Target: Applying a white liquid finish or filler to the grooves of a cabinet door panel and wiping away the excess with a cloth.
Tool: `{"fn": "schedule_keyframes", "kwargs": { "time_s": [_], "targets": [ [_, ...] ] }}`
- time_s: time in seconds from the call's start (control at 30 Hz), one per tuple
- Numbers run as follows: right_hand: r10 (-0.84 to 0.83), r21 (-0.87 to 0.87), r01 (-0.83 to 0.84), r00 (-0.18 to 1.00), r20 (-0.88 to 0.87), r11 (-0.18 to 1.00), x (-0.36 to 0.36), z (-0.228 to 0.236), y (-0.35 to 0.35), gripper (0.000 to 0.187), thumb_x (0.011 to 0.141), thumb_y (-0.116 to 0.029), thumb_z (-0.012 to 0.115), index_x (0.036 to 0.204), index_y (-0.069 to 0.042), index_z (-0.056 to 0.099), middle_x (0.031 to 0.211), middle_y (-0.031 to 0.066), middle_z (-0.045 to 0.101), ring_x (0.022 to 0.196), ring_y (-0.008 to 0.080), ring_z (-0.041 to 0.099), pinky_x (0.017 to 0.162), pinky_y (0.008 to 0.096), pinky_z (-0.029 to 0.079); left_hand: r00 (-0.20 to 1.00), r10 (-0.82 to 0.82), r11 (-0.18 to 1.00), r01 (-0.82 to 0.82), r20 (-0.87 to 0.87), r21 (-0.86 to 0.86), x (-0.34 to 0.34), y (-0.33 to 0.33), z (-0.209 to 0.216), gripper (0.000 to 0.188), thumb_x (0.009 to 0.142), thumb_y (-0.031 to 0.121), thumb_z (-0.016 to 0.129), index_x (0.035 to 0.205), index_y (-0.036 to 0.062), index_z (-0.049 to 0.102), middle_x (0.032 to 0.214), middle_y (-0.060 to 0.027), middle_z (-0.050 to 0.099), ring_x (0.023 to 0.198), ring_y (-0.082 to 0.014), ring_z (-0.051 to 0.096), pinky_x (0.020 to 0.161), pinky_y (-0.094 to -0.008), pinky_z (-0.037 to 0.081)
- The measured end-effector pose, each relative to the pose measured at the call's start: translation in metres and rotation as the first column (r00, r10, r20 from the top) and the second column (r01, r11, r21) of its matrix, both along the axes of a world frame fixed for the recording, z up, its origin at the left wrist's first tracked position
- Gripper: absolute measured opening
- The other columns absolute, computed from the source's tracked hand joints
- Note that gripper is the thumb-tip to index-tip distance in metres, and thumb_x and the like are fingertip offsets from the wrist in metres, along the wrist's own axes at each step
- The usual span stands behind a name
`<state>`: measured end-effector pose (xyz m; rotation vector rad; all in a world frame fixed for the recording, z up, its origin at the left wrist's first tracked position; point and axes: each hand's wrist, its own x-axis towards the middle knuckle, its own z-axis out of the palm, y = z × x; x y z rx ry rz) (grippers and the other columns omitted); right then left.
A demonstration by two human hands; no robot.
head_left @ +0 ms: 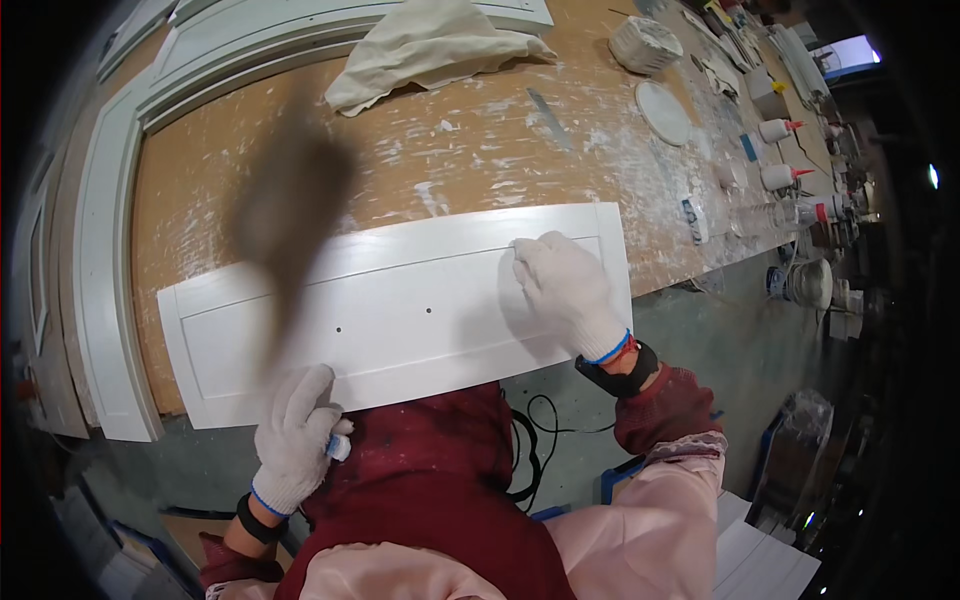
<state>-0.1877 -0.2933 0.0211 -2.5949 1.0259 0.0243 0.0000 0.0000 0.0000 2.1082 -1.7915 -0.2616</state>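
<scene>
A white rectangular drawer-front panel (400, 310) with a recessed frame and two small holes lies across the near edge of a paint-spattered wooden workbench (460, 160). My right hand (565, 290), in a white knit glove, presses flat on the panel's right part, fingertips at the inner groove. At the panel's near left edge, my gloved left hand (295, 435) is closed around a small white-and-blue object (339, 448). A dark blurred shape (290, 210) hangs over the panel's left part; I cannot tell what it is.
A crumpled beige cloth (430, 45) lies at the back of the bench on white door frames (110, 220). To the right are a round white lid (663, 110), a white tub (645, 42), glue bottles (780, 128) and clutter. A black cable (535, 440) lies on the floor.
</scene>
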Motion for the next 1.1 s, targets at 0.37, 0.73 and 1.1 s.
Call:
{"fn": "schedule_keyframes", "kwargs": {
  "time_s": [0.37, 0.73, 1.1],
  "targets": [
    [0.128, 0.691, -0.389, 0.908, 0.399, 0.609, -0.076, -0.004, 0.089, 0.02, 0.084, -0.022, 0.068, 0.097, -0.007, 0.066, 0.087, 0.009, 0.063, 0.082, 0.0282, 0.061, 0.073, 0.037, 0.049, 0.997, 0.071, 0.982, -0.064, 0.033, -0.176, 0.006, -0.007, -0.01, 0.04, 0.055, 0.014, 0.084, 0.077, 0.0087, 0.05, 0.11, -0.0113, 0.063, 0.102, -0.0334, 0.06, 0.082, -0.0404, 0.05],
    [-0.378, 0.541, 0.13, 0.845, 0.378, 0.831, -0.064, -0.024, 0.076, 0.017, 0.085, -0.013, 0.063, 0.099, -0.005, 0.065, 0.086, 0.0114, 0.061, 0.078, 0.0258, 0.061, 0.072, 0.0344, 0.049, 0.996, 0.081, 0.97, -0.074, 0.021, -0.232, 0.026, -0.039, -0.008, 0.038, 0.052, 0.002, 0.081, 0.078, 0.0065, 0.053, 0.105, -0.0132, 0.062, 0.095, -0.0326, 0.06, 0.08, -0.0396, 0.05],
    [0.074, 0.483, -0.341, 0.869, 0.489, 0.807, -0.009, -0.016, 0.087, 0.025, 0.084, -0.018, 0.064, 0.104, -0.006, 0.058, 0.086, 0.0134, 0.058, 0.084, 0.0314, 0.059, 0.073, 0.0388, 0.048, 0.989, 0.126, 0.956, -0.142, -0.078, -0.258, 0.029, -0.048, -0.001, 0.037, 0.058, -0.003, 0.079, 0.087, 0.0057, 0.058, 0.095, -0.0106, 0.063, 0.089, -0.0254, 0.061, 0.075, -0.0352, 0.051]
  ]
}}
